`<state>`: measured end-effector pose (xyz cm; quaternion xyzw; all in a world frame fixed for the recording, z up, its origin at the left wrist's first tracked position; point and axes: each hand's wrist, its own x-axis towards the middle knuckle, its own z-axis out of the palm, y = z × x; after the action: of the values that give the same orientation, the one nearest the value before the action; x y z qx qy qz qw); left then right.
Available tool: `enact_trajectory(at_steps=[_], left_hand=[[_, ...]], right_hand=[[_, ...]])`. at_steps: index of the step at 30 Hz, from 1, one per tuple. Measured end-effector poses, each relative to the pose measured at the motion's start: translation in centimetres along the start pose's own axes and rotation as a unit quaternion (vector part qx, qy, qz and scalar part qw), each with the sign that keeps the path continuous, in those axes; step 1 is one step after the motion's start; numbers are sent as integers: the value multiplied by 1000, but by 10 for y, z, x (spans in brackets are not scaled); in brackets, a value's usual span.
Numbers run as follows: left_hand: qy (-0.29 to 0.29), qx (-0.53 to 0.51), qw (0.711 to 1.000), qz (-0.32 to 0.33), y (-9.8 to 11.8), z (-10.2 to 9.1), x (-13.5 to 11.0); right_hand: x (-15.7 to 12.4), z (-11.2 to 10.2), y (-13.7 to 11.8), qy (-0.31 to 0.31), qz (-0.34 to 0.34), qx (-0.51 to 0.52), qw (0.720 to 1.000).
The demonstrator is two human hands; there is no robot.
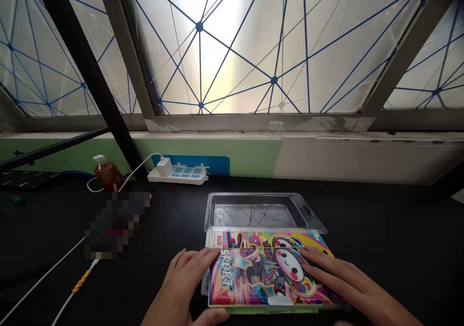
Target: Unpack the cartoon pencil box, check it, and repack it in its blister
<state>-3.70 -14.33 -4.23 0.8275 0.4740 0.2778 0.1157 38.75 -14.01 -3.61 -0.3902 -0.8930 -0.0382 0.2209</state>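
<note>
A flat pencil case (253, 280) with a colourful cartoon lid, the word SPORT and a light green lower edge lies in front of me. My left hand (186, 282) grips its left end, fingers at the far left corner and thumb at the near one. Stretched over the right part of the lid are the fingers of my right hand (348, 282), laid flat and slightly apart; its thumb is mostly out of frame. A printed card (232, 239) shows behind the case. Beyond that lies a clear plastic blister tray (210, 214), touching or overlapping the card.
On the black desk (384, 219), a white power strip (188, 175) with a plugged-in charger stands near the wall. Left of it is a bottle of reddish-brown liquid (108, 173). A blurred-out device (118, 227) with white cables (78, 287) lies at left.
</note>
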Motion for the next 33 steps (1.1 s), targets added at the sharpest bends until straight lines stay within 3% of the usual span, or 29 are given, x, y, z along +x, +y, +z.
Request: enact_trajectory(at_steps=[3,7,10,15,20,22,26,29,33], left_hand=[[3,9,1000,-5,-3,3,0],[13,41,999,1,2,6,0],[9,70,997,17,6,8,0],[10,74,997,18,2,15,1],[-18,59,997,39,-9,21,2],[-24,53,997,45,-14,22,1],[-11,39,998,38,-21,26,-2],[9,36,999,34,-24,30,-4],[20,28,999,37,-23,32,-3]], right_hand=[[-14,8,2,34,35,35,998],[-15,8,6,109,166,105,974],[-1,2,6,91,231,186,951],[30,-7,1,58,188,193,961],[53,-12,-6,79,105,53,990],[65,-11,-17,98,66,2,993],[90,1,-50,68,5,-25,997],[105,15,-71,44,2,-44,998],[114,26,-80,21,26,-51,998]])
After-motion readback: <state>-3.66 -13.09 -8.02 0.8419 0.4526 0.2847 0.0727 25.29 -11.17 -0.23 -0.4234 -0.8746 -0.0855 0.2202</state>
